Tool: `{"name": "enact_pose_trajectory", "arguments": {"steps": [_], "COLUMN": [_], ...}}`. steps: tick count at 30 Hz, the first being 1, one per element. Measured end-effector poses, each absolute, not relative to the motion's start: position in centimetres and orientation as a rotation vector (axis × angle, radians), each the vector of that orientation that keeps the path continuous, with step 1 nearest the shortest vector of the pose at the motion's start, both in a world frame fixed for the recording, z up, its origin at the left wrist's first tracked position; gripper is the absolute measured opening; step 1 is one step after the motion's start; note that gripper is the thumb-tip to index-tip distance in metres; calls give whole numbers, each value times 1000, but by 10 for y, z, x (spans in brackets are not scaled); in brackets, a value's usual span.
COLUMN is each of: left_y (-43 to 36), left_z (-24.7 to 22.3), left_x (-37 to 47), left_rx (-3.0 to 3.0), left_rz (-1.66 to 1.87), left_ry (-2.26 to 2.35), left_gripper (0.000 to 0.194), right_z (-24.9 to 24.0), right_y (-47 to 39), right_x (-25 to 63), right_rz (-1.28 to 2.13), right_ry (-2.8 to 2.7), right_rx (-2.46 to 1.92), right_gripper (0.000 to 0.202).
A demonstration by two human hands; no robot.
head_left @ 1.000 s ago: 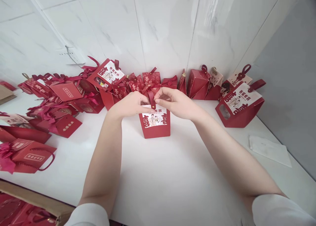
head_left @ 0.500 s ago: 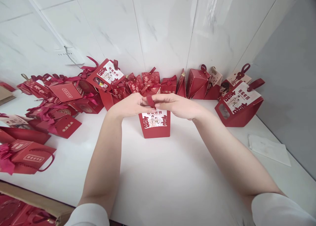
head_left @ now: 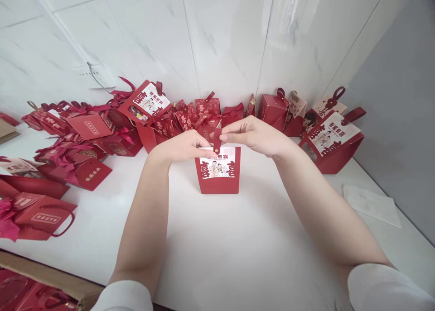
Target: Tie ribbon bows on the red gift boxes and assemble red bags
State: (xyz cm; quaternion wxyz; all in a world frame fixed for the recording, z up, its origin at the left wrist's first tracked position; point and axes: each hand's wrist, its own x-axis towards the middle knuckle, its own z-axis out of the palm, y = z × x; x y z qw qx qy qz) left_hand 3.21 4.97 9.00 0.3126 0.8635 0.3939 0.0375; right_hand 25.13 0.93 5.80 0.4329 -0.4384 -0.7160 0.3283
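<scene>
Upright on the white table stands a red gift box (head_left: pixel 220 185), its white front panel printed with a couple and red characters. From its top edge rises a dark red strap loop (head_left: pixel 216 141). My right hand (head_left: pixel 249 134) pinches this strap between thumb and fingers. On the left side, my left hand (head_left: pixel 185 149) grips the box's top edge near the strap's base, thumb in front; the fingers behind the panel are hidden.
Several red boxes with ribbons (head_left: pixel 90 125) crowd the left and the back by the tiled wall. A similar strap box (head_left: pixel 333 143) stands at right, near a white paper sheet (head_left: pixel 372 205). A cardboard carton (head_left: pixel 50 275) of red items is at the lower left.
The box has shifted slightly to the right and nearer. My right hand has moved up and right, and the strap now stands more upright in its fingers.
</scene>
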Motion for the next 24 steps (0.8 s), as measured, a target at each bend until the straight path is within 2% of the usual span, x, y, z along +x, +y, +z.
{"name": "enact_pose_trajectory", "arguments": {"steps": [5, 11, 16, 20, 24], "left_y": [49, 43, 41, 42, 45], "left_z": [91, 95, 96, 94, 92], "left_x": [32, 34, 35, 37, 36], "left_rx": [2324, 2346, 2326, 2308, 2317], "left_rz": [102, 338, 332, 308, 311], "left_ry": [1098, 1143, 1124, 1081, 1039], "left_gripper": [42, 27, 26, 27, 25], "right_z": [55, 56, 56, 53, 50], "right_y": [12, 11, 9, 11, 13], "right_x": [241, 235, 231, 228, 225], "right_rz": [955, 861, 829, 763, 692], "right_ry": [-1700, -1638, -1640, -1655, -1633], "right_rx": [-954, -975, -1011, -970, -904], "right_gripper": [12, 14, 30, 17, 13]}}
